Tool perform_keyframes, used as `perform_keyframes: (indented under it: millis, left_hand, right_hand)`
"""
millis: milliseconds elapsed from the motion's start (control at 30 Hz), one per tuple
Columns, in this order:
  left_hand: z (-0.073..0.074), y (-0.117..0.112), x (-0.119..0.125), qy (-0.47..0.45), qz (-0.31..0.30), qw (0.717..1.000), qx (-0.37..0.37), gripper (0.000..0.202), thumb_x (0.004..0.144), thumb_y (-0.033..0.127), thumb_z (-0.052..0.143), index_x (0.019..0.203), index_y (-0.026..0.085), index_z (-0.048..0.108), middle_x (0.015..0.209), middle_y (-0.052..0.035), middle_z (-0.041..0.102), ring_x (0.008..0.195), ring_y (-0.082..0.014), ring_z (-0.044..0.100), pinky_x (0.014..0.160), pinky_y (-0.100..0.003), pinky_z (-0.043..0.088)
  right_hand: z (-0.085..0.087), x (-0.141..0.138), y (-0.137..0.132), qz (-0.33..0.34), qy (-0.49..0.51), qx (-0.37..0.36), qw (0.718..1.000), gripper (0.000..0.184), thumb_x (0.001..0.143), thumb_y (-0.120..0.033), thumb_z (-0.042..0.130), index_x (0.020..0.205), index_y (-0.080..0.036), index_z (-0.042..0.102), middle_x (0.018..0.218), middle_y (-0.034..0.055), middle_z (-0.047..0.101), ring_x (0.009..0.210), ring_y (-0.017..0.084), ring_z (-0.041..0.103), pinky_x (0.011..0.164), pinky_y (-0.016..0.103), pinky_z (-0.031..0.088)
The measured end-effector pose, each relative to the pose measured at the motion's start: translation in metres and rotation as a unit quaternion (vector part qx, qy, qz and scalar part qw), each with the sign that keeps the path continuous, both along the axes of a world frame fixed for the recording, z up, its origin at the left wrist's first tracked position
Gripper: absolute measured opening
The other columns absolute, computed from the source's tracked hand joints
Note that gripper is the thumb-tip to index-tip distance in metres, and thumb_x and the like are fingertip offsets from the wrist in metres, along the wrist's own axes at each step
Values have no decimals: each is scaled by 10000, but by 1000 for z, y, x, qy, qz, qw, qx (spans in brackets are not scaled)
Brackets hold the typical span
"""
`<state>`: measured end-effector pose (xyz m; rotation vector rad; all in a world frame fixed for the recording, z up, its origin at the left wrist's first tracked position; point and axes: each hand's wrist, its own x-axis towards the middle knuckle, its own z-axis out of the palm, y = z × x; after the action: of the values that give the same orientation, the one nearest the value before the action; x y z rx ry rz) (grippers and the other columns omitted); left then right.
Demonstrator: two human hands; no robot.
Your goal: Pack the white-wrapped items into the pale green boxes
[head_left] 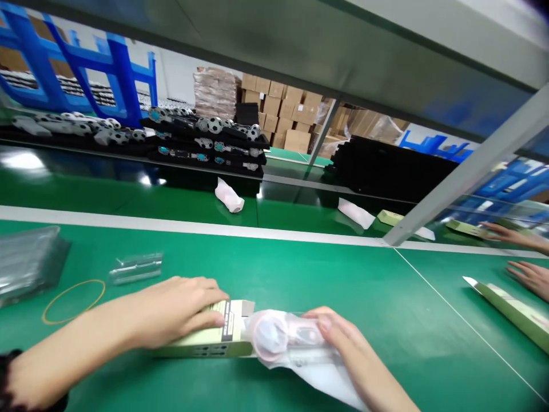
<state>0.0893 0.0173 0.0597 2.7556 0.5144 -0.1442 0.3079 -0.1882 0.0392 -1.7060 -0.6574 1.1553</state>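
My left hand [184,312] is closed over a pale green cardboard box [206,349] lying on the green bench, its open end facing right. In my right hand [334,332] is a bagged item [295,337] in a translucent white plastic sleeve, with a round pinkish head and a slimmer body. The round end is right at the box's open flap; whether any of it is inside I cannot tell. Its exact kind is hidden by the sleeve. The sleeve's loose tail hangs below my right hand.
Left are a stack of clear plastic trays [30,263], a rubber band [72,300] and a clear plastic piece [136,268]. Wrapped items [229,195] lie on the conveyor [184,200]. A metal post [467,166] rises at right, near another person's hands [532,277] and a green box [514,312].
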Motion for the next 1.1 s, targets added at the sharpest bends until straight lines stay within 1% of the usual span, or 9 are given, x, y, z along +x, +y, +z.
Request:
perform_keyframes:
  millis: [100, 167, 267, 333, 567, 700, 833, 967, 1100]
  left_hand:
    - [-9, -14, -6, 46, 60, 997, 21, 745, 761, 625, 552, 1362, 223, 371, 1338, -102, 464, 1204, -328, 436, 984, -494, 402]
    - [-14, -22, -10, 87, 93, 992, 25, 880, 689, 571, 671, 1389, 176, 313, 1366, -131, 427, 1232, -347, 401, 1005, -512, 390]
    - [-27, -27, -20, 94, 88, 991, 32, 613, 801, 424, 602, 1346, 234, 396, 1301, -91, 503, 1166, -300, 481, 962, -486, 445]
    - [-39, -25, -29, 51, 68, 996, 35, 501, 858, 459, 502, 1318, 278, 425, 1258, -57, 539, 1121, -268, 523, 927, -460, 481]
    - [-69, -21, -45, -97, 27, 981, 167, 510, 842, 581, 469, 1259, 287, 476, 1168, -26, 610, 1008, -238, 608, 801, -380, 553]
    - [-72, -21, -44, -169, 39, 963, 206, 538, 799, 606, 525, 1204, 252, 534, 1109, -41, 642, 950, -244, 633, 734, -344, 559]
    - [-69, -18, -47, -189, 32, 963, 189, 526, 771, 581, 587, 1187, 263, 537, 1086, -15, 651, 931, -210, 637, 720, -279, 551]
    - [-66, -18, -49, -213, 11, 955, 205, 496, 773, 558, 601, 1162, 259, 527, 1043, 11, 664, 872, -174, 647, 677, -237, 546]
    - [-65, -18, -50, -226, -1, 941, 252, 531, 771, 578, 589, 1173, 241, 505, 1032, 13, 668, 853, -173, 652, 647, -245, 547]
  right_hand:
    - [-11, 5, 15, 10, 48, 0, 999, 399, 794, -560, 536, 918, -185, 599, 832, 21, 596, 729, 131, 521, 660, 222, 375]
    - [-18, 8, 23, 26, 85, 3, 996, 373, 805, -526, 541, 922, -175, 590, 869, 29, 602, 782, 142, 536, 696, 228, 378]
    - [-24, 9, 31, 70, 106, 6, 992, 353, 817, -505, 534, 894, -164, 579, 852, 32, 602, 787, 145, 535, 709, 239, 371]
    - [-27, 7, 34, 79, 86, 15, 993, 355, 821, -507, 529, 871, -158, 578, 837, 28, 594, 760, 132, 518, 697, 241, 359]
    - [-35, -19, 50, 93, 16, 16, 995, 338, 842, -488, 495, 854, -160, 574, 803, 15, 590, 713, 121, 498, 672, 261, 356]
    - [-30, -31, 56, 116, -36, 13, 992, 359, 869, -500, 436, 871, -163, 562, 861, 30, 608, 789, 144, 532, 726, 281, 382]
    - [-23, -30, 55, 162, -124, -15, 979, 425, 873, -583, 354, 854, -185, 505, 916, 38, 588, 864, 172, 522, 791, 322, 375]
    - [-16, -34, 52, 210, -227, -87, 947, 470, 868, -638, 241, 883, -210, 435, 856, 54, 567, 815, 213, 510, 706, 352, 345]
    - [-9, -46, 55, 236, -322, -135, 907, 442, 903, -547, 148, 954, -196, 411, 821, 96, 579, 771, 254, 518, 646, 366, 307]
